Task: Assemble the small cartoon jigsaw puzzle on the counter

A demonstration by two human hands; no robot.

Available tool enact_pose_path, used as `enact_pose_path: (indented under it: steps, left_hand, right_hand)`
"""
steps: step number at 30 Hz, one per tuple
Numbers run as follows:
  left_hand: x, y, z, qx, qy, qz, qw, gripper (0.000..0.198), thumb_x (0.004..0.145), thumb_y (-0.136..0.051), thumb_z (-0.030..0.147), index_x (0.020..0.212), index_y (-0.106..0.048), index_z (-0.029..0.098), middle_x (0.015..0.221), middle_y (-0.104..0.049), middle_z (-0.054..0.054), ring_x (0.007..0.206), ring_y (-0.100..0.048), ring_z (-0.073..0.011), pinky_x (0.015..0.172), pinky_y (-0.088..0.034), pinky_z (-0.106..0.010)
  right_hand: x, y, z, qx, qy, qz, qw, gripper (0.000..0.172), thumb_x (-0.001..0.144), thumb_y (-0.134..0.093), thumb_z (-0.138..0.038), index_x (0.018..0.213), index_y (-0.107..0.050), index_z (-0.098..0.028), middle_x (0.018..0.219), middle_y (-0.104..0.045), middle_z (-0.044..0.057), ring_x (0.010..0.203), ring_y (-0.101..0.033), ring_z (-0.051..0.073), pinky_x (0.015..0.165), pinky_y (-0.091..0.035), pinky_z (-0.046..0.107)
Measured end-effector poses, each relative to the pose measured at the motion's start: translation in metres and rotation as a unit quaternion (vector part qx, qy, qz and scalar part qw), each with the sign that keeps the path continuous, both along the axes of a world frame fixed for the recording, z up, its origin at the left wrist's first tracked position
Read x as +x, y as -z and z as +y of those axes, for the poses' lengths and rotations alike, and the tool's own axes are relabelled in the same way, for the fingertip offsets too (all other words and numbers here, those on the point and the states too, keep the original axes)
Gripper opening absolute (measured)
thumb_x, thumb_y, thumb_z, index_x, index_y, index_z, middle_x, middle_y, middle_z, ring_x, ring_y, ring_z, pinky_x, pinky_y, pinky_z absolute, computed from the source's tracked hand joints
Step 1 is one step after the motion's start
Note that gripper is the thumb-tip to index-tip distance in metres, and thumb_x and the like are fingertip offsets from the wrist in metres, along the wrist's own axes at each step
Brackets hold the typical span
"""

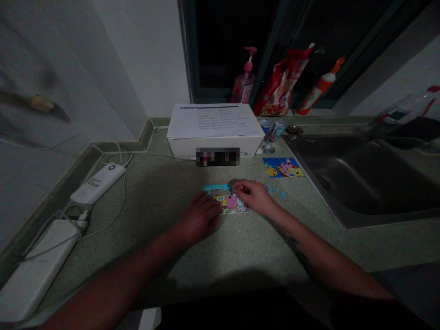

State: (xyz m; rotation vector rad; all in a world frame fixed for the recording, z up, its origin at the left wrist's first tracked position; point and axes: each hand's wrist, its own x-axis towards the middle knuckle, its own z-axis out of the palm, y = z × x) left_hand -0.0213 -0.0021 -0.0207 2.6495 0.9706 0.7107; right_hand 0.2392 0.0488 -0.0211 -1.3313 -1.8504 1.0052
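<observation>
A partly assembled cartoon jigsaw puzzle (232,202) lies on the counter between my hands, with yellow and pink figures, a turquoise strip along its top and a bare gap below that strip. My left hand (201,215) rests flat over its left side, fingers stretched out and covering part of it. Over the upper right part of the puzzle is my right hand (252,195), its thumb and fingertips pinched together; whatever is between them is too small to make out. Several loose blue puzzle pieces (277,190) are scattered just beyond the right wrist.
Behind the puzzle stands a white box (216,142) with a printed sheet on top. A cartoon picture card (283,167) lies near the sink (343,220). Cans (276,131) stand by the box. White power banks (98,183) and cables occupy the left.
</observation>
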Motion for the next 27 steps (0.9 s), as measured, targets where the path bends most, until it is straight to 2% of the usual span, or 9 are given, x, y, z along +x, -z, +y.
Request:
enact_pose_path:
  steps: [5,17,27]
  left_hand:
    - [-0.0003,-0.0008,-0.0002,0.002,-0.002,0.001,1.000,0.016,0.101,-0.059,0.018,0.112,-0.071,0.022,0.117,-0.078,-0.005,0.112,-0.070,-0.0260,0.117,-0.044,-0.056]
    - [-0.0004,0.0010,0.0002,0.000,-0.001,0.008,1.000,0.018,0.101,-0.060,0.017,0.114,-0.070,0.023,0.119,-0.078,-0.005,0.113,-0.070,-0.0255,0.119,-0.041,-0.056]
    - [0.0000,-0.0032,-0.0004,-0.011,0.000,0.010,1.000,0.019,0.101,-0.059,0.019,0.114,-0.072,0.023,0.118,-0.078,-0.005,0.114,-0.069,-0.0255,0.118,-0.042,-0.056]
  right_hand:
    - [-0.0080,0.0021,0.0041,0.004,0.002,0.015,1.000,0.016,0.090,-0.070,-0.028,0.103,-0.076,-0.020,0.083,-0.077,0.002,0.069,-0.067,0.015,0.065,-0.051,0.027]
    - [-0.0090,0.0068,0.0070,0.049,-0.022,-0.042,0.998,0.012,0.092,-0.071,-0.022,0.103,-0.077,-0.021,0.086,-0.079,0.001,0.074,-0.069,0.016,0.071,-0.051,0.028]
    - [-0.0072,0.0073,0.0071,0.069,-0.030,-0.075,0.994,0.012,0.094,-0.070,-0.019,0.104,-0.077,-0.022,0.087,-0.078,0.000,0.074,-0.069,0.015,0.072,-0.050,0.028]
